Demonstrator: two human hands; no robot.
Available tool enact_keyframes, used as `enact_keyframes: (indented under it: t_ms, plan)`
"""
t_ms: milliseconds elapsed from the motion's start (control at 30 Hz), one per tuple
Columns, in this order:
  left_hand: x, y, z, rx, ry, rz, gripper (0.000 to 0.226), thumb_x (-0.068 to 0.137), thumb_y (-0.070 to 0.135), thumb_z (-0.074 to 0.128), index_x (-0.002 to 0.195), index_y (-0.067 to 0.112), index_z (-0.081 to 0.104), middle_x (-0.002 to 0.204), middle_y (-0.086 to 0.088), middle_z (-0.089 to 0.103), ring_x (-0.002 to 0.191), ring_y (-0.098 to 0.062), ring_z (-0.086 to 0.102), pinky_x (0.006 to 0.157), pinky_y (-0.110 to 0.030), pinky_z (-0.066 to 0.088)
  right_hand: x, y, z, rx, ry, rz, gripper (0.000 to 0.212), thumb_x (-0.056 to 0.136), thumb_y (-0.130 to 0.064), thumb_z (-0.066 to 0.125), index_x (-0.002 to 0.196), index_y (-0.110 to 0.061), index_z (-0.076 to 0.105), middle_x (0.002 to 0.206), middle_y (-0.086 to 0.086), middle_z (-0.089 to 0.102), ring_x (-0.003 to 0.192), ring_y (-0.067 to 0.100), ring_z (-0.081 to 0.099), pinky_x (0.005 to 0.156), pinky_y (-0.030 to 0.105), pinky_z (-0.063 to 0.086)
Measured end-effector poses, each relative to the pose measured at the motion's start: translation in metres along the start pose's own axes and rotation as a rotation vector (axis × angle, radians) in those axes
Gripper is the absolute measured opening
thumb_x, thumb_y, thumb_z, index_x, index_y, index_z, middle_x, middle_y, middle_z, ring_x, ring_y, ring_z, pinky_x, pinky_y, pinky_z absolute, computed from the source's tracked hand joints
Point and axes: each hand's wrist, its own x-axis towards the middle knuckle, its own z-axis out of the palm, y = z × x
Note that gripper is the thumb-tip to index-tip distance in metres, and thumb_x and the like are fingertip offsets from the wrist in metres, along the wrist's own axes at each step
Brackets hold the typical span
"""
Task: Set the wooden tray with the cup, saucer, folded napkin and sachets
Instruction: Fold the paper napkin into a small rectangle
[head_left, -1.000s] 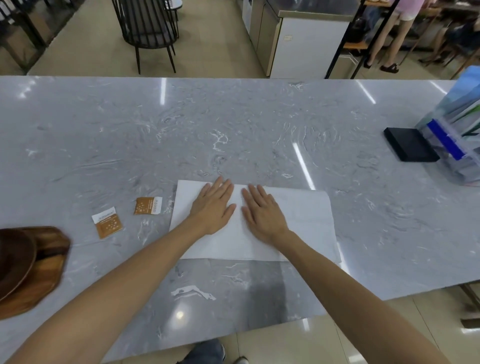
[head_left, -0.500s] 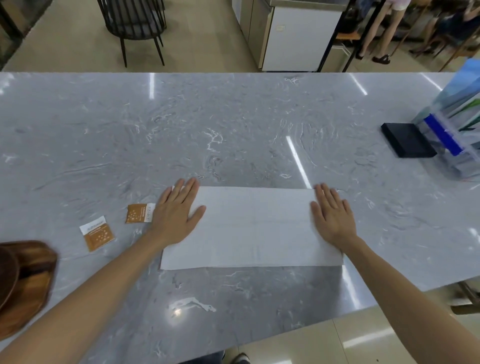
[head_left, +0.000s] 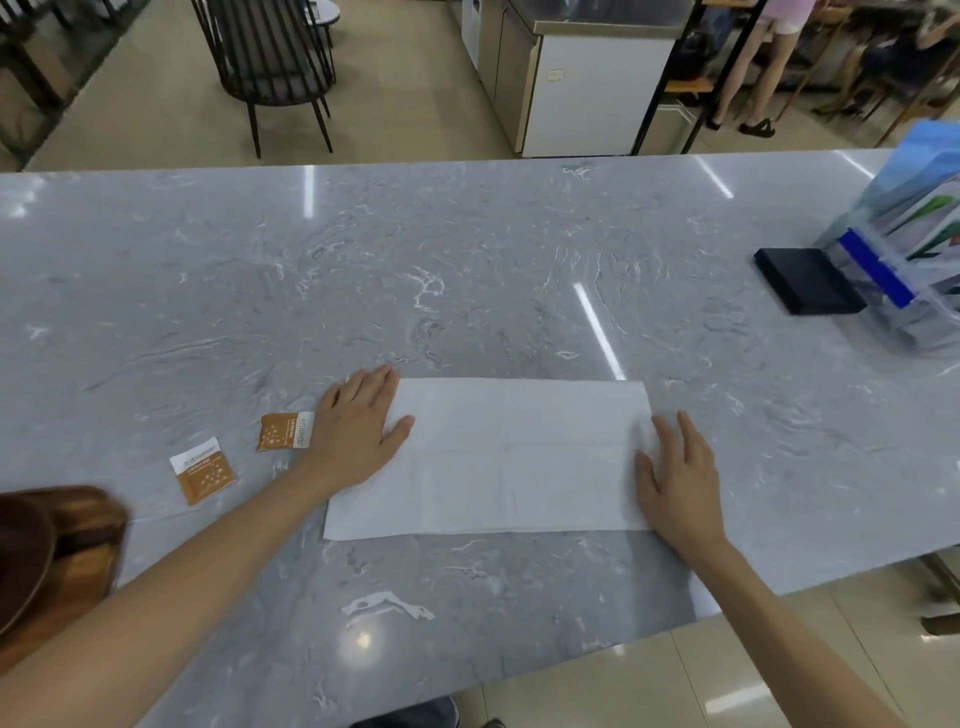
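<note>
A white napkin (head_left: 511, 457) lies flat as a long rectangle on the grey marble counter (head_left: 467, 270). My left hand (head_left: 361, 428) presses flat on its left end, fingers apart. My right hand (head_left: 675, 475) rests flat on its right end, fingers spread. Two orange and white sachets lie left of the napkin: one sachet (head_left: 287, 431) right beside my left hand, the other sachet (head_left: 202, 470) further left. The wooden tray (head_left: 96, 525) shows at the left edge with a dark brown saucer (head_left: 23, 556) on it, both cut off by the frame. No cup is in view.
A black flat box (head_left: 805, 280) and a clear plastic holder (head_left: 904, 270) with coloured leaflets stand at the far right of the counter. Beyond the counter are a dark chair (head_left: 265, 67), a metal cabinet (head_left: 582, 78) and people standing at the back right.
My hands have slid apart from the napkin's middle to its two ends, smoothing it flat. The napkin now lies as a longer, narrower strip.
</note>
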Motion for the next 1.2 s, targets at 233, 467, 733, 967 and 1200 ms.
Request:
enact_keyframes:
  t_ms: [233,467,733,967,1200]
  plan:
    - [-0.021,-0.003,-0.01,0.052,0.058,-0.009,0.067,0.089,0.063,0.048,0.142,0.022,0.052,0.12,-0.008,0.06,0.114,-0.032,0.054,0.094,-0.049,0.045,-0.06,-0.015,-0.002,-0.092,0.0,-0.061,0.032,0.097,-0.021,0.062,0.129,-0.017,0.065,0.131,0.015,0.061,0.111,0.039,0.058,0.088,0.049,0.05]
    - [-0.049,-0.023,-0.02,-0.29,0.133,-0.091,0.024,0.096,0.016,0.064,0.119,0.012,0.069,0.109,-0.01,0.077,0.101,-0.032,0.071,0.083,-0.038,0.048,-0.006,-0.012,-0.001,-0.165,-0.119,-0.151,0.049,0.105,-0.027,0.037,0.15,-0.013,0.05,0.156,0.015,0.05,0.141,0.037,0.047,0.115,0.052,0.039]
    - [-0.124,-0.015,0.001,-0.604,0.031,-0.031,0.028,0.096,0.017,0.066,0.115,0.037,0.069,0.1,0.022,0.069,0.082,0.006,0.062,0.07,-0.004,0.042,0.108,-0.024,0.006,-0.315,-0.383,-0.323,0.057,0.108,-0.018,0.035,0.163,-0.014,0.022,0.172,0.005,0.019,0.159,0.03,0.012,0.126,0.048,0.018]
    - [-0.151,0.0,0.007,-0.725,0.0,-0.114,0.031,0.089,0.004,0.072,0.112,0.025,0.076,0.097,-0.003,0.069,0.08,-0.016,0.066,0.074,-0.011,0.048,0.014,-0.077,0.002,-0.013,-0.241,-0.321,0.049,0.101,-0.014,0.055,0.148,-0.003,0.048,0.16,0.021,0.039,0.148,0.038,0.036,0.12,0.046,0.034]
    - [-0.178,0.019,-0.006,-0.894,-0.013,-0.155,0.039,0.089,-0.01,0.066,0.11,0.02,0.077,0.102,-0.004,0.077,0.086,-0.005,0.072,0.084,-0.016,0.055,-0.185,-0.094,0.01,0.212,-0.319,-0.732,0.058,0.091,-0.063,0.063,0.133,-0.022,0.064,0.143,0.004,0.059,0.133,0.023,0.053,0.107,0.038,0.042]
